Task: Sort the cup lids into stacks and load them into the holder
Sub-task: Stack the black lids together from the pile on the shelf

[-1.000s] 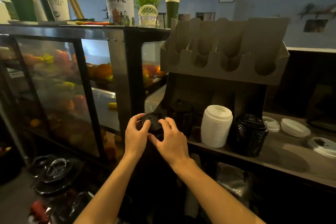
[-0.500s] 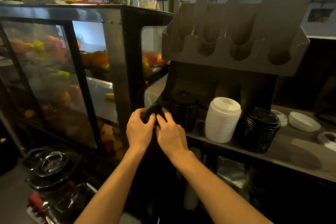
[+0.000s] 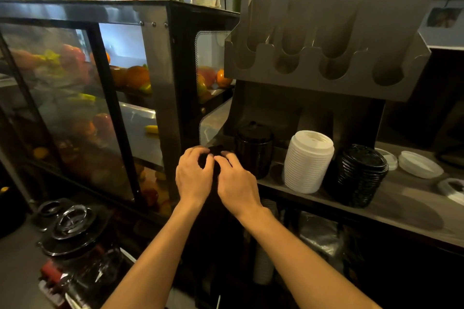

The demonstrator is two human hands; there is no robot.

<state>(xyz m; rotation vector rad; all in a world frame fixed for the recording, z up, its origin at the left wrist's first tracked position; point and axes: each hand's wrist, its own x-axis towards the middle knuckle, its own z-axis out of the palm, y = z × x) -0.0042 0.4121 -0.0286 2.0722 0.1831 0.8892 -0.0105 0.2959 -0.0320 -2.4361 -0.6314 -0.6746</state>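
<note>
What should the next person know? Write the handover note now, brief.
Left hand and right hand: both grip a small black lid stack at the left end of the shelf.
On it: tall black stack, white stack, wide black stack; loose white lids lie at right.
Done: three stacks formed.
Left: stack the loose lids, load everything; the holder shows no lids.

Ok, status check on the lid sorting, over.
Left hand and right hand both grip black lids at the shelf edge. Above, holder slots empty. Nothing in the way.
</note>
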